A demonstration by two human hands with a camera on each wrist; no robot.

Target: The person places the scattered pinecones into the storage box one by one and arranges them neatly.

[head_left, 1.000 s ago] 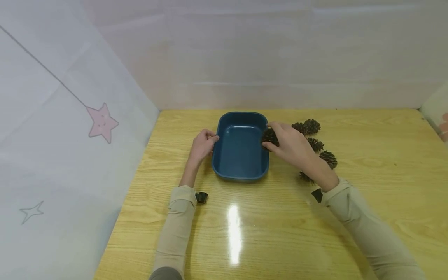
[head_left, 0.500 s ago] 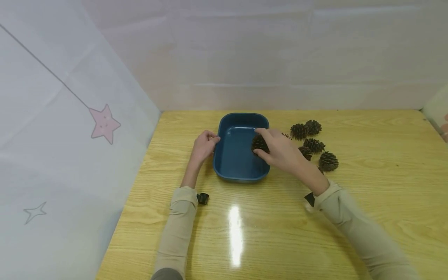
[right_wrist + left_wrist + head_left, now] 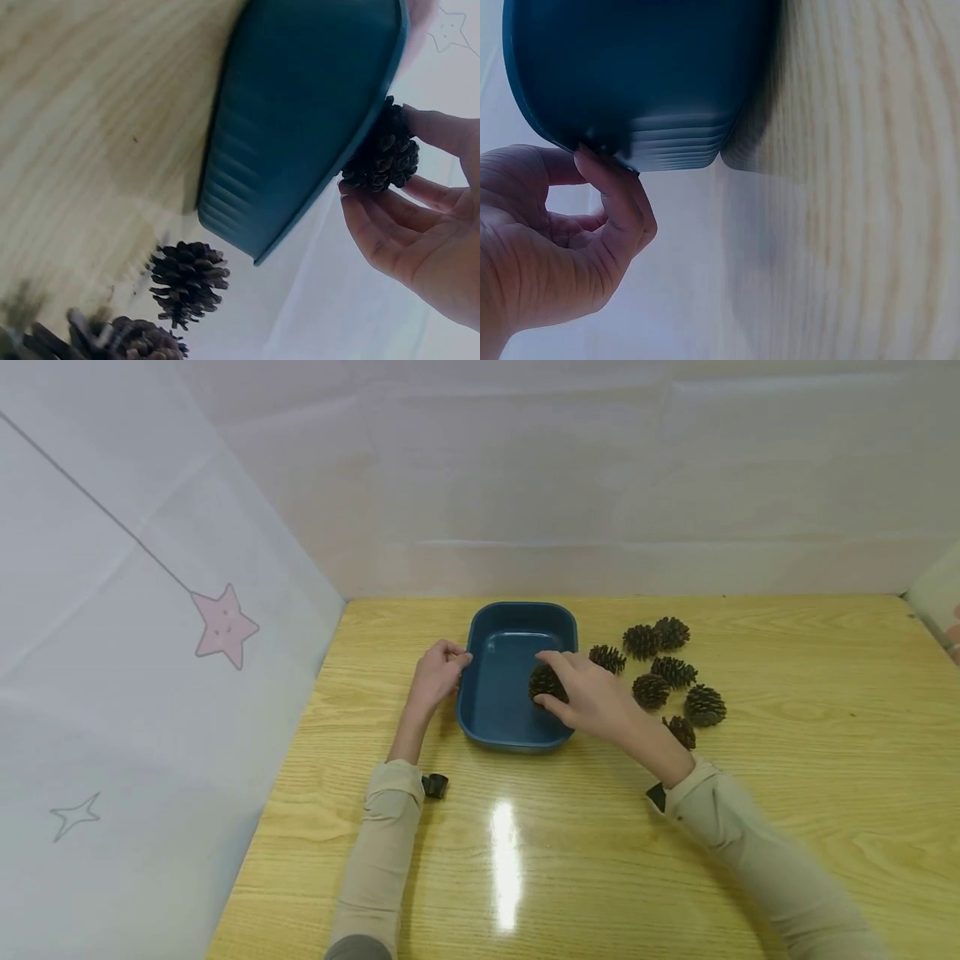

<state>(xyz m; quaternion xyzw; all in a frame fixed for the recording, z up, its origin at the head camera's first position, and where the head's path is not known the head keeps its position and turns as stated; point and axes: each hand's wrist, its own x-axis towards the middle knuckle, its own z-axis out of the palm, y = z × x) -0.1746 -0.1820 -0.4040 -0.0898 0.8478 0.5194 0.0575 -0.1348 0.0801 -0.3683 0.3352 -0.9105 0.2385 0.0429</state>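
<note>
A deep blue rectangular dish with rounded corners stands on the table. My left hand pinches its left rim between thumb and fingers; in the left wrist view the fingertips meet the dish's edge. Over the right half of the dish, my right hand holds a brown pine cone between thumb and fingers. The right wrist view shows this pine cone just past the rim, partly hidden by the dish wall. I see no other cone inside the dish.
Several loose pine cones lie on the table right of the dish, the nearest pine cone close to its right wall. The light wood table meets pale wall sheets behind and at the left.
My right hand has carried the pine cone leftward and slightly toward me, from the dish's right rim to over its inside. My left hand stays on the rim.
</note>
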